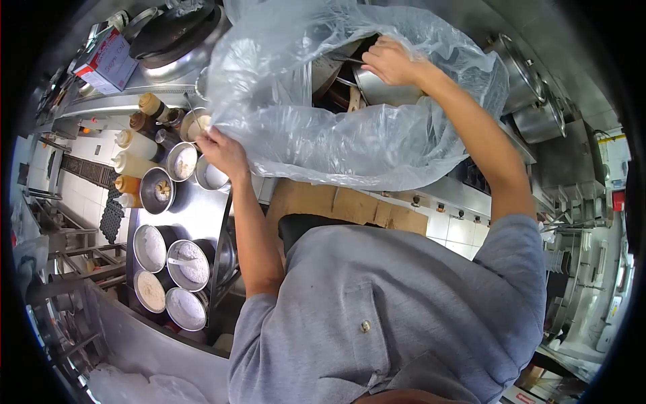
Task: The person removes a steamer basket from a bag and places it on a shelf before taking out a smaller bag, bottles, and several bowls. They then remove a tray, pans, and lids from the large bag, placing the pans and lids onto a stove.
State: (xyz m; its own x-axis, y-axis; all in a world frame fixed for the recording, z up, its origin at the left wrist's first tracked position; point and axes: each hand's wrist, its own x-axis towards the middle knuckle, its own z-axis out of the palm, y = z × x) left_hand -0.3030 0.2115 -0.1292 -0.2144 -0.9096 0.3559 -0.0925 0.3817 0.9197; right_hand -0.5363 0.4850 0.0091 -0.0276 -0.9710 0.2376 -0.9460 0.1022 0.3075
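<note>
A large sheet of clear crinkled plastic (336, 145), which looks like a big bag, spreads in front of me with a wide opening in its middle. At its left edge, my left hand (225, 155) is closed on the gathered plastic. My right hand (393, 62) reaches over the opening with its fingers curled shut, close to the plastic's far rim. A thin dark handle runs up to these fingers from the left; I cannot tell which of the two they grip. Through the opening show a metal pot (383, 89) and a wooden handle (354, 99).
On the left, a steel counter (195, 212) carries several metal bowls of powder (190, 264) and squeeze bottles (138, 143). Behind them are a lidded black pan (176, 37) and a box (108, 60). Pots (538, 121) stand at right. Cardboard (303, 202) lies below the plastic.
</note>
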